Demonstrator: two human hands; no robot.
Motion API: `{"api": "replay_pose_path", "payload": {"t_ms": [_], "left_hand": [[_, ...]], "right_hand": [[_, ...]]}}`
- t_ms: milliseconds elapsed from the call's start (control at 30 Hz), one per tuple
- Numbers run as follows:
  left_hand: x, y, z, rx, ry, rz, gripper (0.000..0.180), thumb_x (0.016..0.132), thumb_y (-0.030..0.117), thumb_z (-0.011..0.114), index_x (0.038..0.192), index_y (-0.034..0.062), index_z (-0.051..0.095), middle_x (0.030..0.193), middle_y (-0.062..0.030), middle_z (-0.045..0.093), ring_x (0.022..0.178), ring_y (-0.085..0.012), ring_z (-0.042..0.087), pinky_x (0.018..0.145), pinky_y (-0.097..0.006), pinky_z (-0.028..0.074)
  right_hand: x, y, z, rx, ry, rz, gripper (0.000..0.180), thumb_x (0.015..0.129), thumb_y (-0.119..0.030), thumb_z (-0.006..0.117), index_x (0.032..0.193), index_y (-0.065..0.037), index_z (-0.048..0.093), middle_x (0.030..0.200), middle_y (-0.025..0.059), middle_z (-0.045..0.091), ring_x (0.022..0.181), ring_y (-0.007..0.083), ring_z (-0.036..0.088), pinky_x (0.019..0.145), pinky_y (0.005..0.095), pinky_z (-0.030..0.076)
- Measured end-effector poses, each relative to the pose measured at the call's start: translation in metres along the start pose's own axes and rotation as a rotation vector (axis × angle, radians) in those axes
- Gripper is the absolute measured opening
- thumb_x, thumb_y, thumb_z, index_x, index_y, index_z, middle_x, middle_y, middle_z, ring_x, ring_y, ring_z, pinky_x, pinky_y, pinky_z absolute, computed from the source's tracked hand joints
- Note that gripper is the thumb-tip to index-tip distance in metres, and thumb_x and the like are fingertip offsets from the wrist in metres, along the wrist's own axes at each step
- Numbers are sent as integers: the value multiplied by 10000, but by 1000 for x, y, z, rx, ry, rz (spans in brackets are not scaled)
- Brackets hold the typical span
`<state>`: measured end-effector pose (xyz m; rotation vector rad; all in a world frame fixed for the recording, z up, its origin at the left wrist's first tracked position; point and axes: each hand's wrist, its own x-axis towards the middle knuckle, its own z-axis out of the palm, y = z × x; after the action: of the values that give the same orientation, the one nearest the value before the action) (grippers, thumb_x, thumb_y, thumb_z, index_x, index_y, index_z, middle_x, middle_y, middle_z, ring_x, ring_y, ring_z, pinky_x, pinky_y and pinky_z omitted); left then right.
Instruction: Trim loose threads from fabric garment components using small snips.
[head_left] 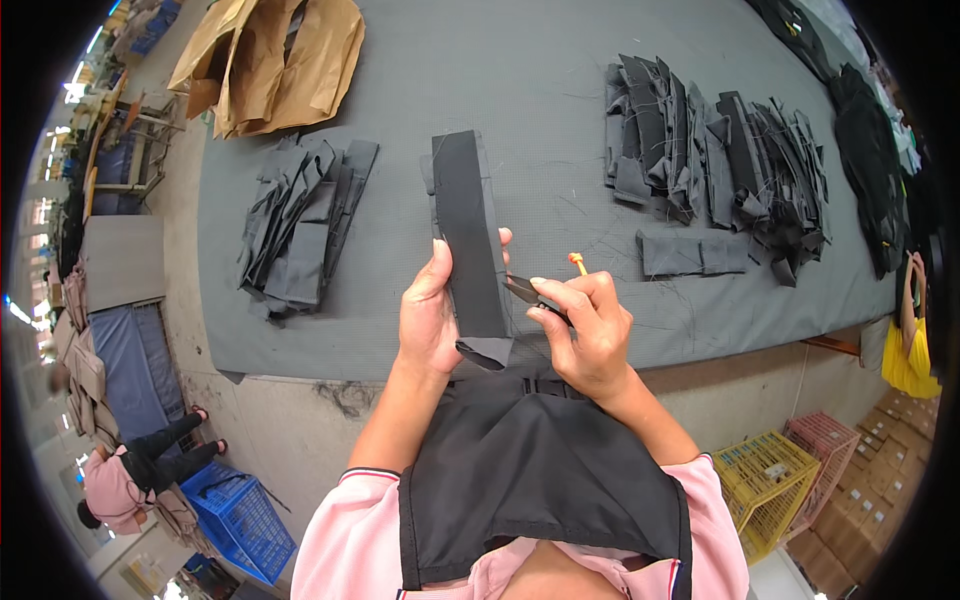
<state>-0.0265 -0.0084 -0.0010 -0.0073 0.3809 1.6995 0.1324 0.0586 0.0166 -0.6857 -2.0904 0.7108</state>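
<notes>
My left hand [432,318] is closed round the lower part of a long dark grey fabric strip [466,210], thumb on its near face and fingertips showing at the right edge. The strip's lower end is folded over, with a lighter grey side turned out. In my right hand [590,335] is a pair of thread snips [524,291], its dark blades against or close to the strip's right edge; whether they touch it I cannot tell. A small orange piece [576,261] sticks up behind my right fingers; what it belongs to is hidden.
Grey cloth covers the table [530,60], with loose threads scattered on it. A pile of similar strips [300,225] lies left, larger piles [690,140] right, beside a single flat piece [692,253]. A brown paper bag [270,70] stands far left. Crates [240,520] and another person [120,480] are beyond.
</notes>
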Motion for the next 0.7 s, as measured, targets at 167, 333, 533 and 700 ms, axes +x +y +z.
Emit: {"api": "replay_pose_path", "payload": {"t_ms": [167,333,533,700], "left_hand": [[-1,-2,7,34,54,-3,436,995,315,334,1215,-33,475,1219,-198,531,1006,-233,588,853,-354,525],[-1,-2,3,93,32,-23,420,994,303,344,1217,-26,481,1234,-194,525,1013,-222,587,845,-348,531],[-3,-3,-7,164,250,-44,375,985,267,399,1251,14,471,1000,-94,606,844,-171,599,725,-283,519],[1,-8,-3,23,125,-109,441,985,300,380,1322,17,402,800,-40,533,602,-125,487,540,-222,440]], "right_hand": [[2,2,2,-37,22,-29,325,667,-37,738,972,-48,630,732,50,513,537,175,524,462,300,412],[-2,0,0,-55,10,5,285,674,-27,732,943,-46,641,710,41,511,532,182,514,490,291,421],[3,-1,1,392,-35,327,230,723,12,697,943,-9,635,767,42,493,594,120,492,533,243,414],[4,-4,5,491,-92,421,210,747,24,672,950,7,623,810,55,479,647,128,521,560,241,453]]}}
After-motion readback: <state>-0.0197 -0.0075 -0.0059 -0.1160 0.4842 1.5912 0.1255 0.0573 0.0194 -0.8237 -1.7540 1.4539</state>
